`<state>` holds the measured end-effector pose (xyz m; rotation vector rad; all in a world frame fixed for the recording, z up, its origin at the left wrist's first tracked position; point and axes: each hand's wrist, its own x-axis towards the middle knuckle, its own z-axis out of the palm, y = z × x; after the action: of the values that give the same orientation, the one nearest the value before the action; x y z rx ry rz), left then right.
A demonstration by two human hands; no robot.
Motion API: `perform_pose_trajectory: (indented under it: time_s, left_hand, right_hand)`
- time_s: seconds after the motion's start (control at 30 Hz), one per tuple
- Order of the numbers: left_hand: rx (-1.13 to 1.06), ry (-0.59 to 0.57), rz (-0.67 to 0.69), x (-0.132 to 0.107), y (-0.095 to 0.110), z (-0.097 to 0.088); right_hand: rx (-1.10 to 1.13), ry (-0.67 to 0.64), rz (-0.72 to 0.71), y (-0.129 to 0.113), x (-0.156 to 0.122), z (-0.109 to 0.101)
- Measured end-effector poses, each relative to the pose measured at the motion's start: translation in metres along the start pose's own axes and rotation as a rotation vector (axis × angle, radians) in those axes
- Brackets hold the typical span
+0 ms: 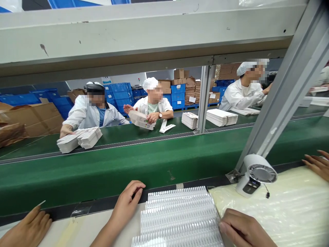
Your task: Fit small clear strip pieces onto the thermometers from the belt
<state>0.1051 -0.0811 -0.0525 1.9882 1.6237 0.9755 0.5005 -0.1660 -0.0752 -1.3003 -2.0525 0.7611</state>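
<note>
Near the far edge of the surface (92, 218), white toothed strips (180, 216), probably light, stiff and slick, seem best held by their ends, between the loosely parted left hand (128, 199) and curled right hand (244, 227), its pinch hidden, with yellowish sheeting (290, 206) bounding the right and freer room leftward.

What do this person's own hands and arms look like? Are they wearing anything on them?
Both the left hand and the right hand are human and ungloved, with no rings visible. The left forearm shows no sleeve, watch or bracelet; the right forearm is out of frame.
</note>
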Motion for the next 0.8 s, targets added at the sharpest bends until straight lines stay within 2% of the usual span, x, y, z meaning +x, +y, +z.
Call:
perform_pose_trajectory:
  time_s: [0.33, 0.63, 0.8]
  left_hand:
    - [0.015, 0.005, -0.002, 0.003, 0.0, -0.001]
    - [0.027, 0.044, 0.038, 0.007, -0.018, 0.001]
    - [0.02, 0.048, 0.041, 0.006, -0.009, 0.001]
  right_hand:
    - [-0.009, 0.003, -0.016, 0.002, 0.0, 0.002]
    - [0.004, 0.023, -0.023, -0.006, 0.005, 0.0]
    - [-0.02, 0.024, -0.02, -0.001, 0.002, 0.002]
